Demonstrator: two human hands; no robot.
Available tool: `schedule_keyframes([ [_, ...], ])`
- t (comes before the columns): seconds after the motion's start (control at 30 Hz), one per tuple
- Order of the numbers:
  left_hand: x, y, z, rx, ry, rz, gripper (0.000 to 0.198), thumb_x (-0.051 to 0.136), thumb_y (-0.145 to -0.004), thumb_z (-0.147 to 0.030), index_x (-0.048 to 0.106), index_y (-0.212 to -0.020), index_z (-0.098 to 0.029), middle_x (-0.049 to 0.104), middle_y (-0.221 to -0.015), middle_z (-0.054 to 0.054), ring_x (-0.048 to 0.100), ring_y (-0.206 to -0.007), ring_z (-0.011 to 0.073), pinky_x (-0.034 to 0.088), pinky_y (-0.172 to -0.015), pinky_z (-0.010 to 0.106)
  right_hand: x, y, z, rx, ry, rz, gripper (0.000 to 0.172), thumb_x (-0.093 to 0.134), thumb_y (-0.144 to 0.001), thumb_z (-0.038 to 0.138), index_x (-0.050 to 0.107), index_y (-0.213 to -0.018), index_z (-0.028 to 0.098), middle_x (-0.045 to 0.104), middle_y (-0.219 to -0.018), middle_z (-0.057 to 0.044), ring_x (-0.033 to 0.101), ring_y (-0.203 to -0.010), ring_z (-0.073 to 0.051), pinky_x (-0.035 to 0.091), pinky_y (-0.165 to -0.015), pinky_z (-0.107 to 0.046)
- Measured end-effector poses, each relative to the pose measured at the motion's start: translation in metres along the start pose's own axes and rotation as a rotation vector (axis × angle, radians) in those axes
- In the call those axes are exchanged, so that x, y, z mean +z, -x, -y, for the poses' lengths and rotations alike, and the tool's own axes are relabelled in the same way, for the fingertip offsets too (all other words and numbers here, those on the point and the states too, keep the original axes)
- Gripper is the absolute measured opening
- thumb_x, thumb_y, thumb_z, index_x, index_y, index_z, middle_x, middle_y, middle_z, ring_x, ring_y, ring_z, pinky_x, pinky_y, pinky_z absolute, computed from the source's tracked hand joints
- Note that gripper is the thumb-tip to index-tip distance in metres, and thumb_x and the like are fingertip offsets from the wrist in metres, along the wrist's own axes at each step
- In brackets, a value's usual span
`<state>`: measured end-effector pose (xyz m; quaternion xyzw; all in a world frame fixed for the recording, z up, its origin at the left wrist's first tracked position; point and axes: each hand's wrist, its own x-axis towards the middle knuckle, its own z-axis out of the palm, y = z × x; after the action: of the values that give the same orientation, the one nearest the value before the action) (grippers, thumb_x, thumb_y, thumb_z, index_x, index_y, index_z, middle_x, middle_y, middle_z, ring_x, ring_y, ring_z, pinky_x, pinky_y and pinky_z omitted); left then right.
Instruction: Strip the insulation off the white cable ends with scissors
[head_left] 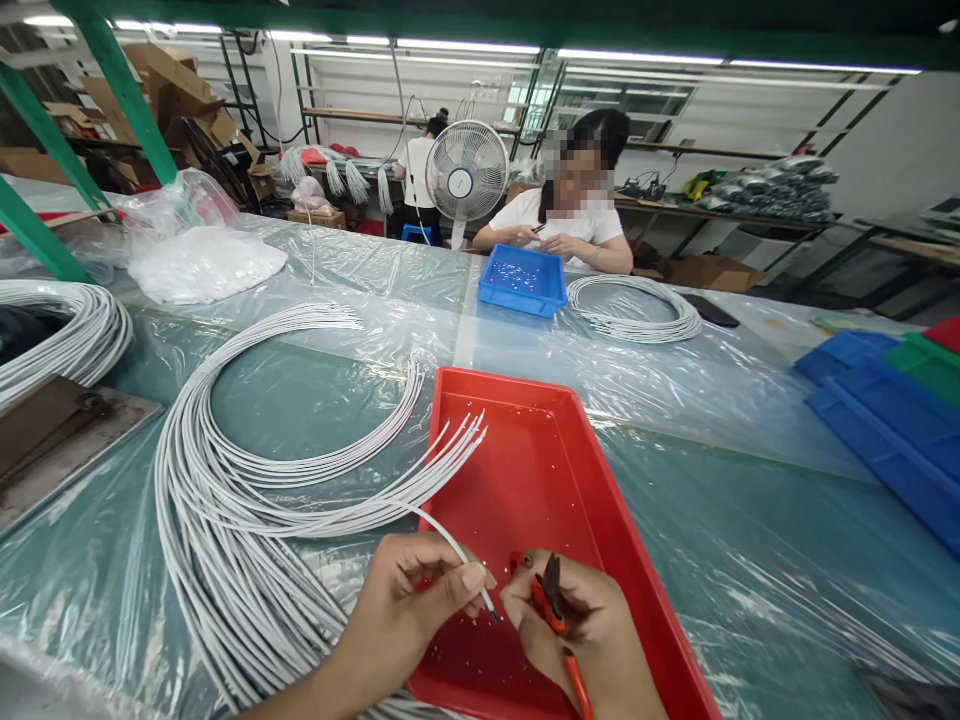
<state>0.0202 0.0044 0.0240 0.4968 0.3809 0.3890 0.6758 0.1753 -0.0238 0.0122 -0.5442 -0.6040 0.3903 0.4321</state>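
My left hand (427,590) pinches a white cable (452,540) close to its end, where a short dark tip pokes out past the fingers. Beside it, my right hand (577,620) is closed around cutting pliers (556,600) with orange-red handles; their dark jaws point up, apart from the cable. Both hands are over a red tray (630,530) with small white scraps on its floor. To the left lies a large coil of white cables (180,470), several of its ends resting over the tray's far left part.
Across the table a co-worker (577,200) sits behind a blue tray (521,280) and another cable coil (637,310). More cable (97,330) and a brown board (60,450) lie at left. Blue bins (892,430) stand at right. A green beam (480,25) crosses overhead.
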Motion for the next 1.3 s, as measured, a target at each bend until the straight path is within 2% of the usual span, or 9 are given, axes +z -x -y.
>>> schedule_keyframes([
  [0.07,0.000,-0.001,0.001,0.010,-0.019,-0.028,0.026,0.061,-0.077,-0.031,0.067,-0.061,-0.012,0.061,-0.055,0.002,0.053,-0.054,0.0122,0.040,-0.054,0.021,-0.002,0.002,0.002,0.003,0.021,-0.032,0.013,0.051,-0.063,0.010,0.050,-0.052,0.017,0.047,-0.047,0.005,0.042,-0.042,-0.009,0.035,-0.042,-0.018],
  [0.2,0.001,-0.001,0.005,0.038,-0.090,-0.076,0.026,0.063,-0.075,-0.031,0.063,-0.058,-0.012,0.059,-0.053,0.002,0.052,-0.052,0.0123,0.039,-0.053,0.021,-0.003,0.006,0.007,-0.112,0.118,-0.068,0.009,0.055,-0.066,0.010,0.060,-0.060,0.014,0.052,-0.049,0.003,0.046,-0.043,-0.009,0.038,-0.043,-0.019],
  [0.3,0.001,-0.001,0.006,0.056,-0.137,-0.091,0.027,0.063,-0.075,-0.031,0.061,-0.057,-0.011,0.058,-0.051,0.001,0.051,-0.051,0.0120,0.038,-0.052,0.021,-0.002,0.008,0.006,-0.184,0.164,-0.036,0.010,0.056,-0.068,0.009,0.063,-0.062,0.013,0.054,-0.051,0.001,0.049,-0.043,-0.010,0.041,-0.044,-0.019],
  [0.4,0.001,-0.001,0.008,0.083,-0.184,-0.095,0.026,0.062,-0.075,-0.029,0.061,-0.057,-0.011,0.057,-0.051,0.001,0.049,-0.051,0.0118,0.038,-0.052,0.021,0.000,0.009,0.003,-0.195,0.199,-0.003,0.013,0.054,-0.070,0.010,0.063,-0.061,0.012,0.052,-0.050,0.001,0.046,-0.043,-0.010,0.040,-0.043,-0.020],
  [0.57,0.004,0.000,0.009,0.136,-0.240,-0.097,0.025,0.061,-0.076,-0.026,0.061,-0.056,-0.011,0.057,-0.051,0.000,0.048,-0.051,0.0103,0.039,-0.053,0.019,0.000,0.012,0.004,-0.208,0.269,-0.024,0.014,0.052,-0.064,0.007,0.062,-0.059,0.015,0.046,-0.048,0.003,0.042,-0.043,-0.009,0.036,-0.043,-0.019],
  [0.77,0.005,-0.001,0.009,0.158,-0.295,-0.115,0.024,0.062,-0.075,-0.021,0.061,-0.053,-0.011,0.058,-0.049,-0.001,0.047,-0.049,0.0085,0.037,-0.051,0.017,-0.006,0.009,0.013,-0.277,0.465,0.098,0.021,0.048,-0.054,0.000,0.056,-0.061,0.018,0.055,-0.054,0.003,0.046,-0.048,-0.009,0.034,-0.047,-0.018],
  [0.97,0.005,-0.002,0.012,0.063,-0.210,-0.109,0.026,0.063,-0.074,-0.026,0.058,-0.053,-0.011,0.051,-0.047,-0.003,0.041,-0.047,0.0073,0.033,-0.047,0.016,0.001,0.002,0.019,-0.387,0.468,-0.021,0.020,0.045,-0.045,0.001,0.042,-0.050,0.020,0.045,-0.045,0.007,0.036,-0.042,-0.008,0.025,-0.042,-0.018],
  [1.1,0.004,-0.003,0.015,0.033,-0.146,-0.080,0.028,0.062,-0.075,-0.031,0.059,-0.055,-0.011,0.052,-0.049,-0.002,0.042,-0.048,0.0079,0.033,-0.047,0.017,0.006,0.002,0.013,-0.323,0.428,-0.052,0.019,0.043,-0.045,0.004,0.032,-0.049,0.020,0.034,-0.047,0.008,0.028,-0.043,-0.007,0.022,-0.041,-0.019],
  [1.3,0.003,0.000,0.008,0.071,-0.103,-0.013,0.028,0.061,-0.078,-0.030,0.063,-0.058,-0.010,0.057,-0.054,0.001,0.049,-0.052,0.0104,0.038,-0.052,0.019,0.009,0.007,-0.005,-0.179,0.297,-0.081,0.017,0.041,-0.052,0.006,0.032,-0.052,0.021,0.031,-0.052,0.007,0.030,-0.046,-0.008,0.025,-0.043,-0.019],
])
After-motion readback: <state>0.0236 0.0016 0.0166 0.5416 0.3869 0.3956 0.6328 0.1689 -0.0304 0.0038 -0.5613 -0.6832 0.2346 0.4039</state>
